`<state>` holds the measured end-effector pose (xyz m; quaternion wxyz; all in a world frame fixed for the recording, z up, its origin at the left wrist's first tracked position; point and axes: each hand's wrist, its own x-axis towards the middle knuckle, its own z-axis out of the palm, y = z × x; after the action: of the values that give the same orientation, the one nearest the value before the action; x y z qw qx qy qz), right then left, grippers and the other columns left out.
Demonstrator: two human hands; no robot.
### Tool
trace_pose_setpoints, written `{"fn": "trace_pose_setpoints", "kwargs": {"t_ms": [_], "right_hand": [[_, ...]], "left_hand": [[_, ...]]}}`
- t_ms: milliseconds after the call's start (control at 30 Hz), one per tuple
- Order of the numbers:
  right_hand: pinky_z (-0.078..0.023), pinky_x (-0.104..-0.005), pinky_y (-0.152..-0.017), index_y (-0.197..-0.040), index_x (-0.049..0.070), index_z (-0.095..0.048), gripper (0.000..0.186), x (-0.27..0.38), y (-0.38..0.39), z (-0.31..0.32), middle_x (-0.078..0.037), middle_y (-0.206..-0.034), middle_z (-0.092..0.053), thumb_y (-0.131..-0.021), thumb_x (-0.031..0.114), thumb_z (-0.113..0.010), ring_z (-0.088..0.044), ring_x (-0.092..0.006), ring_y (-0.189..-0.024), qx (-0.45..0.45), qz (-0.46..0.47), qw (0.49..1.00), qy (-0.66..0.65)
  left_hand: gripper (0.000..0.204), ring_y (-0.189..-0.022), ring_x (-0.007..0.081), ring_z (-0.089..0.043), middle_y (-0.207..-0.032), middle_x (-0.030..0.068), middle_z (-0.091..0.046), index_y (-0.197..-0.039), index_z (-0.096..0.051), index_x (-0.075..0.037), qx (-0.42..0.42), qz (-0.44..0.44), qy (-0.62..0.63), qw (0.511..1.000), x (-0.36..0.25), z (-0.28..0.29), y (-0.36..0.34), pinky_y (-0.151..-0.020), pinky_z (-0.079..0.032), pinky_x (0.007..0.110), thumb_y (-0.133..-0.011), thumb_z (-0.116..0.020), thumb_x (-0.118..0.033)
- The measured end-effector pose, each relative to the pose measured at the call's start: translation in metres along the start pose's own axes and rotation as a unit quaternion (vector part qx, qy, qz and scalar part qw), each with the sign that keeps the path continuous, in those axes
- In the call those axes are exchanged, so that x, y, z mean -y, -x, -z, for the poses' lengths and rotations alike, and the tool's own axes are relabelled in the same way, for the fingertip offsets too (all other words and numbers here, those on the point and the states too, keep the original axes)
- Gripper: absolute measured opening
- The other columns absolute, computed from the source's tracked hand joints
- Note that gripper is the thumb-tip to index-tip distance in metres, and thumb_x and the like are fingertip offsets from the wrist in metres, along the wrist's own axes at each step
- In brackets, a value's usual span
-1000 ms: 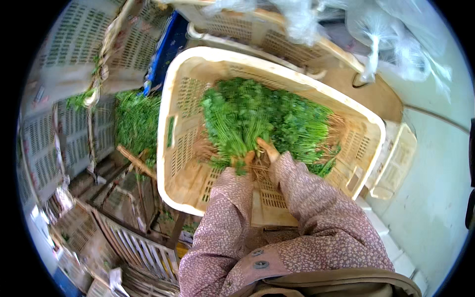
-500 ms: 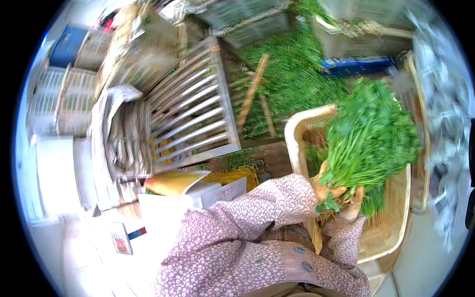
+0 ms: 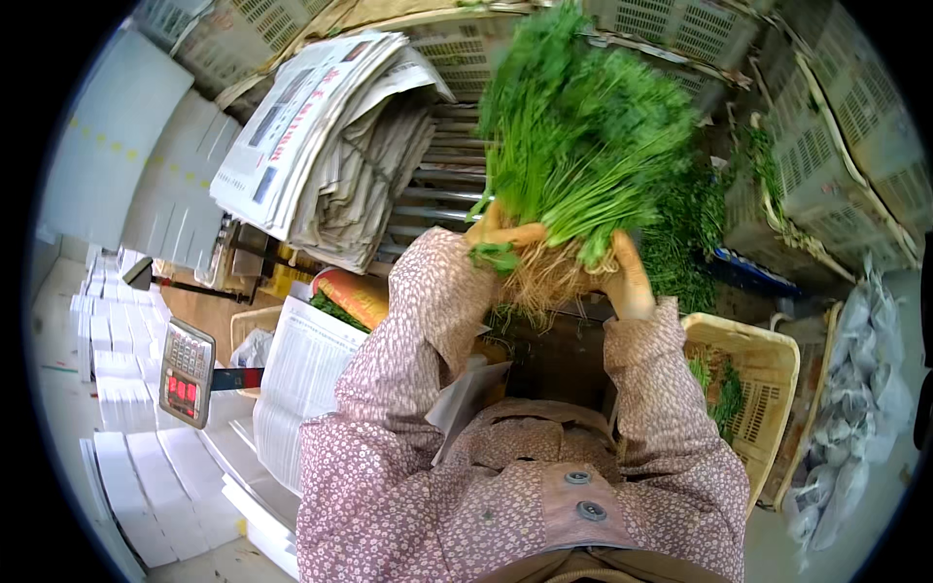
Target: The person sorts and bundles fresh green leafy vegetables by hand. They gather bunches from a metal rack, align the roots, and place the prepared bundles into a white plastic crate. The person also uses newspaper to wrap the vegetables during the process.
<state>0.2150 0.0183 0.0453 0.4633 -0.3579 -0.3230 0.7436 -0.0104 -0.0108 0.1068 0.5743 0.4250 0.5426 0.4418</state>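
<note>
Both my hands hold up a big leafy green bunch of coriander point(image 3: 593, 146), with its leaves pointing away from me and its brown stringy roots hanging toward me. My left hand point(image 3: 503, 231) is closed round the left side of the stems, just above the roots. At the right side of the root end, my right hand point(image 3: 630, 280) grips the bunch, its fingers partly hidden behind it. The bunch is over the right part of a slatted metal rack point(image 3: 442, 194). A thick stack of folded newspapers point(image 3: 301, 136) lies on that rack, left of the bunch.
At lower right stands a cream plastic crate point(image 3: 773, 364) with some greens inside. A weighing scale's display point(image 3: 188, 374) and a printed sheet point(image 3: 311, 389) are at left. Grey crates point(image 3: 816, 185) stand at the right, above hanging plastic bags point(image 3: 850, 408). Loose greens point(image 3: 680, 233) lie beyond my right hand.
My hands have lifted the coriander out from over the cream crate and carried it left, toward the rack. The view has swung left, bringing the newspapers and scale closer to the middle.
</note>
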Motion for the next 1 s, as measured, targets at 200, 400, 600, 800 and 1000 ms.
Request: {"fn": "trace_pose_setpoints", "kwargs": {"t_ms": [200, 400, 600, 800, 1000], "right_hand": [[-0.032, -0.0477, -0.104, -0.143, 0.008, -0.030, 0.074, -0.037, -0.017, 0.071, -0.017, -0.139, -0.041, -0.088, 0.052, -0.053, -0.045, -0.0338, -0.123, -0.032, -0.163, 0.975, 0.149], [-0.040, -0.0461, -0.099, -0.142, 0.009, -0.032, 0.071, 0.004, -0.071, 0.114, -0.019, -0.137, -0.042, -0.090, 0.052, -0.051, -0.050, -0.0312, -0.118, -0.085, -0.100, 0.973, 0.190], [-0.046, -0.0385, -0.089, -0.142, 0.010, -0.034, 0.069, 0.011, -0.104, 0.081, -0.016, -0.133, -0.049, -0.089, 0.050, -0.054, -0.058, -0.0238, -0.100, -0.082, -0.171, 0.893, 0.408], [-0.035, -0.0408, -0.105, -0.143, -0.002, -0.024, 0.084, 0.008, -0.102, -0.011, -0.024, -0.139, -0.039, -0.088, 0.055, -0.051, -0.041, -0.0356, -0.127, 0.018, -0.190, 0.714, 0.674], [-0.044, -0.0411, -0.094, -0.135, -0.013, -0.030, 0.094, -0.036, -0.123, -0.016, -0.031, -0.119, -0.053, -0.082, 0.060, -0.055, -0.055, -0.0408, -0.108, 0.091, -0.161, 0.717, 0.672]], "left_hand": [[0.083, -0.123, 0.0290, -0.046, -0.137, 0.0178, -0.044, -0.147, -0.017, -0.007, -0.072, 0.246, -0.109, 0.961, 0.094, 0.144, 0.057, -0.104, -0.033, 0.042, -0.086, -0.062, -0.039], [0.059, -0.114, 0.0212, -0.052, -0.131, 0.0136, -0.051, -0.137, -0.041, -0.004, -0.011, 0.301, -0.313, 0.901, 0.053, 0.172, 0.066, -0.097, -0.040, 0.035, -0.088, -0.058, -0.032], [0.041, -0.113, 0.0207, -0.055, -0.125, 0.0096, -0.057, -0.130, -0.050, -0.007, -0.121, 0.298, -0.341, 0.884, -0.044, 0.137, 0.048, -0.095, -0.045, 0.033, -0.093, -0.052, -0.026], [0.070, -0.139, 0.0253, -0.023, -0.152, 0.0082, -0.020, -0.146, -0.023, -0.028, -0.104, 0.045, -0.639, 0.761, -0.004, 0.054, -0.083, -0.113, -0.024, 0.039, -0.088, -0.061, -0.034], [0.079, -0.140, 0.0307, -0.018, -0.153, 0.0103, -0.016, -0.148, -0.015, -0.030, -0.220, -0.020, -0.460, 0.860, 0.073, 0.156, -0.081, -0.113, -0.023, 0.042, -0.087, -0.064, -0.022]]}}
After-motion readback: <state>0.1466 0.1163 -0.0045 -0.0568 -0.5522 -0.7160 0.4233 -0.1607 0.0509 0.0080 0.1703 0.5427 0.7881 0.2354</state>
